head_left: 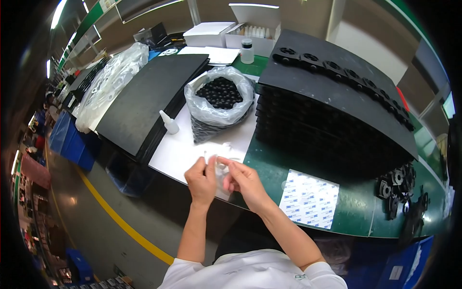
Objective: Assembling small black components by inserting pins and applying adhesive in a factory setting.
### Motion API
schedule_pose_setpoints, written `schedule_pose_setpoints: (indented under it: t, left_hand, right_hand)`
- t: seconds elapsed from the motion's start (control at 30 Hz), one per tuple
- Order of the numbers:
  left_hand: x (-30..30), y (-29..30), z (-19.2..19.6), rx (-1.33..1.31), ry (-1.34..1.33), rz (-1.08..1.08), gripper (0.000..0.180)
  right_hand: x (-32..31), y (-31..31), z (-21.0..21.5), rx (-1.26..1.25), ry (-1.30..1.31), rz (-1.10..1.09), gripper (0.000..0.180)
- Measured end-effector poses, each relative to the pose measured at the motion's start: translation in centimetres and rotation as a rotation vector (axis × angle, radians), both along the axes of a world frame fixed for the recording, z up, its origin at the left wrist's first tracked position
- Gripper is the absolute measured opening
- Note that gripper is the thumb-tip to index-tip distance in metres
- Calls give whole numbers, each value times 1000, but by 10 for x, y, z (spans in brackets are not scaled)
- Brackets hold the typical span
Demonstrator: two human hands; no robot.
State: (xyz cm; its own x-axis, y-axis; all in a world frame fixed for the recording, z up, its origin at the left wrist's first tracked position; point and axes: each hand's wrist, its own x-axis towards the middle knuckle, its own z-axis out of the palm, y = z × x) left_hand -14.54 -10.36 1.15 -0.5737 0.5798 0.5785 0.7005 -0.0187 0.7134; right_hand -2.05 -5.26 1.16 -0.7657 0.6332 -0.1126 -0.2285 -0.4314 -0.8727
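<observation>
My left hand (201, 184) and my right hand (246, 185) meet over the front edge of a white sheet (175, 151) on the table. Fingers of both are pinched around a small whitish, translucent piece (221, 169), partly hidden and too washed out by glare to name. Just beyond them stands a clear plastic bag (202, 111), its top folded open, full of small shiny black parts (220, 93). Left of the bag, a white squeeze bottle with a pointed nozzle (169, 123) stands on the sheet.
Stacked black panels rise at the left (151, 98) and, taller, at the right (332, 91), with a row of black ring-shaped parts (332, 66) on top. A printed backing sheet (310, 198) lies near my right forearm. Black parts (397, 188) pile at far right. White boxes (209, 36) stand behind.
</observation>
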Motion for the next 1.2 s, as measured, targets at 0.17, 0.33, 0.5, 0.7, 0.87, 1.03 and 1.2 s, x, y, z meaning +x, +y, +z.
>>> schedule_pose_setpoints:
  t: [0.17, 0.33, 0.5, 0.7, 0.87, 1.03, 1.2]
  left_hand:
    - [-42, -2, 9, -160, -226, 150, 33]
    - [-16, -6, 28, -306, -86, 217, 47]
    - [30, -21, 44, -93, -253, -214, 15]
    - [60, -20, 42, -94, -322, -354, 16]
    - [62, -20, 41, -105, -305, -373, 16]
    - [59, -23, 42, -141, -275, -392, 15]
    - [59, -21, 34, -109, -151, -322, 11]
  right_hand:
    - [19, 0, 14, -563, 341, -44, 18]
    - [29, -5, 14, -652, 465, 59, 20]
    - [34, -8, 11, -628, 476, 70, 20]
    - [40, -10, 3, -598, 414, 13, 16]
    - [44, -11, -2, -555, 382, -14, 15]
    - [47, -8, -1, -459, 332, -19, 15]
    - [47, -10, 1, -174, 99, -157, 18]
